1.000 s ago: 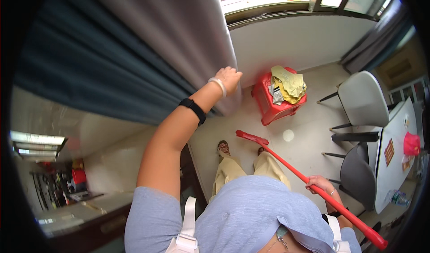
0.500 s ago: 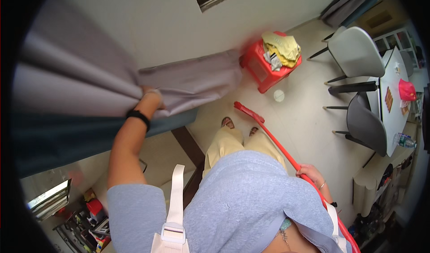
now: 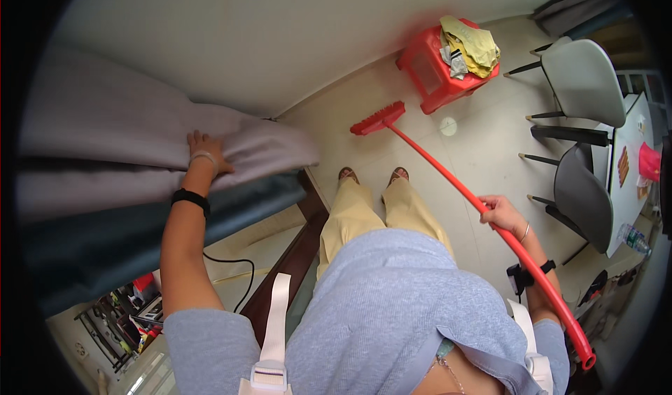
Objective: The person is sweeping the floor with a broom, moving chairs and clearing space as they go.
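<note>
My left hand lies with spread fingers against a greyish-mauve curtain, pressing it from the front. Below that layer hangs a dark blue-green curtain. In my right hand is the long handle of a red broom, gripped partway along, with its upper end reaching past my right forearm. The broom's bristled head is beyond my feet, near the wall and the red stool.
A red plastic stool bearing folded yellow and grey cloths stands by the wall. Two chairs, one light and one dark grey, flank a white table at right. A dark door sill runs beside my left leg.
My left hand has gone from clutching the bunched curtain to lying spread on it, and the curtain has swung left. The broom head has moved farther out and turned; my right hand keeps its grip.
</note>
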Demonstrator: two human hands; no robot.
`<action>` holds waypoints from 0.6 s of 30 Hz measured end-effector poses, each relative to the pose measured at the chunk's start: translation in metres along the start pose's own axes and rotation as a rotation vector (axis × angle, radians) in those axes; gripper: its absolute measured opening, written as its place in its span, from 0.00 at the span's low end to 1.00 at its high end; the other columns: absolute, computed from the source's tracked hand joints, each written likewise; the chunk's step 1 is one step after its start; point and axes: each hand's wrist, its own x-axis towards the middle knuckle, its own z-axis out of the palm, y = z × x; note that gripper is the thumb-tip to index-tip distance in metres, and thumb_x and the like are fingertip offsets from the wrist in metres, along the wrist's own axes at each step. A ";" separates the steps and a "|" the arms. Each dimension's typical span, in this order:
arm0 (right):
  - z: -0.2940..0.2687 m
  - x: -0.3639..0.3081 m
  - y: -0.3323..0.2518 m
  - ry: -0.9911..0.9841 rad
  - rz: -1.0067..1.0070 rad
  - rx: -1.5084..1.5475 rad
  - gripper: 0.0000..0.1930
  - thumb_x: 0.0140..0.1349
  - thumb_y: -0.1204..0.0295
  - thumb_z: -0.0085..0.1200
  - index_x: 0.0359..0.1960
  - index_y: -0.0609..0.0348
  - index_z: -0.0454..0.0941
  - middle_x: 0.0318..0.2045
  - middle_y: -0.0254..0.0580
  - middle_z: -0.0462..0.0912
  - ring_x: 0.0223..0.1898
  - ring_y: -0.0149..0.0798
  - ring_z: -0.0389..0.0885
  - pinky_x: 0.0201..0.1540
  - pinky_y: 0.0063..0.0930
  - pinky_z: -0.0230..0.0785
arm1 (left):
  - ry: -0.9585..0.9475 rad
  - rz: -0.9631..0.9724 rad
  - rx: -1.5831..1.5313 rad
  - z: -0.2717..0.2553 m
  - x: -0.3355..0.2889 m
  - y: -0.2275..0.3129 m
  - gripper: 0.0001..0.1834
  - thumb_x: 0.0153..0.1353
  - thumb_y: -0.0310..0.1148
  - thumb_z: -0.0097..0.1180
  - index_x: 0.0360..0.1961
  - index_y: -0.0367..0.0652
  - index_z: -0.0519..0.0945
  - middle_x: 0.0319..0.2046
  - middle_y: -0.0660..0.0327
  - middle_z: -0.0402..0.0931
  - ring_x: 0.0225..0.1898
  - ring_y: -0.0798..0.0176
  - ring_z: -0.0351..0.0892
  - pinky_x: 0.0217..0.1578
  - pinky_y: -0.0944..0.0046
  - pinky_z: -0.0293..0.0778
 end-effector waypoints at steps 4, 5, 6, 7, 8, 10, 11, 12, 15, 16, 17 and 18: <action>-0.010 0.052 -0.048 0.070 -0.088 -0.125 0.27 0.39 0.81 0.50 0.48 0.63 0.73 0.18 0.34 0.75 0.11 0.24 0.67 0.15 0.17 0.62 | -0.214 -0.125 0.167 0.028 -0.012 -0.028 0.47 0.37 0.64 0.59 0.57 0.47 0.66 0.57 0.49 0.62 0.61 0.46 0.55 0.59 0.44 0.43; -0.010 0.070 -0.065 0.069 -0.109 -0.101 0.27 0.39 0.80 0.49 0.48 0.63 0.73 0.18 0.35 0.75 0.11 0.24 0.67 0.15 0.17 0.62 | -0.331 -0.160 0.169 0.036 -0.012 -0.037 0.48 0.36 0.65 0.58 0.56 0.47 0.67 0.56 0.50 0.64 0.60 0.47 0.57 0.59 0.46 0.44; -0.013 0.093 -0.076 0.060 -0.136 -0.085 0.26 0.39 0.80 0.49 0.48 0.63 0.73 0.18 0.35 0.75 0.11 0.25 0.67 0.14 0.18 0.61 | -0.337 -0.160 0.166 0.045 -0.015 -0.046 0.48 0.36 0.65 0.58 0.56 0.47 0.67 0.56 0.50 0.64 0.60 0.47 0.57 0.59 0.46 0.44; -0.016 0.120 -0.087 0.088 -0.123 -0.055 0.26 0.40 0.79 0.49 0.48 0.63 0.73 0.17 0.34 0.74 0.11 0.25 0.67 0.14 0.19 0.61 | -0.362 -0.183 0.162 0.057 -0.016 -0.056 0.48 0.37 0.65 0.57 0.57 0.48 0.66 0.57 0.50 0.62 0.61 0.47 0.55 0.59 0.46 0.43; -0.015 0.149 -0.100 0.063 -0.131 -0.015 0.25 0.41 0.79 0.49 0.48 0.63 0.72 0.16 0.34 0.72 0.11 0.26 0.66 0.13 0.19 0.59 | -0.396 -0.210 0.159 0.071 -0.020 -0.065 0.48 0.38 0.66 0.56 0.58 0.48 0.64 0.58 0.51 0.61 0.62 0.46 0.54 0.60 0.46 0.41; -0.019 0.193 -0.105 0.059 -0.130 -0.017 0.24 0.42 0.80 0.50 0.47 0.63 0.72 0.16 0.32 0.71 0.11 0.25 0.66 0.13 0.19 0.60 | -0.438 -0.219 0.117 0.084 -0.024 -0.081 0.48 0.38 0.65 0.56 0.58 0.48 0.64 0.59 0.51 0.61 0.62 0.48 0.54 0.60 0.46 0.42; -0.007 0.203 -0.109 0.043 -0.099 -0.011 0.23 0.43 0.80 0.50 0.47 0.62 0.72 0.16 0.32 0.70 0.11 0.25 0.67 0.13 0.19 0.61 | -0.486 -0.242 0.084 0.096 -0.028 -0.093 0.48 0.39 0.65 0.56 0.59 0.47 0.64 0.59 0.52 0.61 0.62 0.49 0.54 0.60 0.46 0.42; -0.001 0.202 -0.106 0.048 -0.047 0.081 0.24 0.43 0.80 0.50 0.47 0.62 0.72 0.17 0.33 0.71 0.11 0.25 0.67 0.13 0.19 0.62 | -0.480 -0.270 0.072 0.109 -0.031 -0.103 0.48 0.39 0.65 0.56 0.58 0.47 0.64 0.59 0.53 0.61 0.63 0.50 0.54 0.60 0.46 0.42; 0.020 0.166 -0.067 0.008 0.065 0.123 0.25 0.41 0.83 0.50 0.47 0.66 0.70 0.19 0.37 0.74 0.11 0.27 0.70 0.11 0.21 0.64 | -0.526 -0.309 -0.009 0.148 -0.042 -0.131 0.47 0.38 0.64 0.57 0.58 0.48 0.64 0.59 0.54 0.60 0.63 0.52 0.53 0.61 0.44 0.42; 0.022 0.149 -0.053 0.018 0.079 0.091 0.25 0.40 0.84 0.50 0.47 0.68 0.70 0.19 0.39 0.75 0.11 0.28 0.70 0.11 0.21 0.63 | -0.541 -0.302 -0.027 0.152 -0.041 -0.136 0.47 0.38 0.64 0.57 0.58 0.48 0.64 0.60 0.54 0.60 0.63 0.52 0.53 0.61 0.45 0.42; 0.030 0.129 -0.053 0.046 0.085 0.023 0.26 0.39 0.85 0.49 0.47 0.69 0.70 0.19 0.39 0.74 0.11 0.28 0.69 0.11 0.20 0.61 | -0.560 -0.308 -0.050 0.156 -0.041 -0.141 0.47 0.38 0.64 0.57 0.59 0.49 0.64 0.60 0.54 0.59 0.63 0.51 0.53 0.61 0.45 0.42; 0.032 0.115 -0.056 0.029 0.086 0.036 0.27 0.38 0.85 0.49 0.47 0.69 0.71 0.18 0.38 0.74 0.10 0.28 0.69 0.10 0.19 0.59 | -0.569 -0.316 -0.054 0.156 -0.043 -0.146 0.47 0.38 0.64 0.57 0.59 0.49 0.64 0.60 0.54 0.59 0.63 0.51 0.53 0.61 0.45 0.42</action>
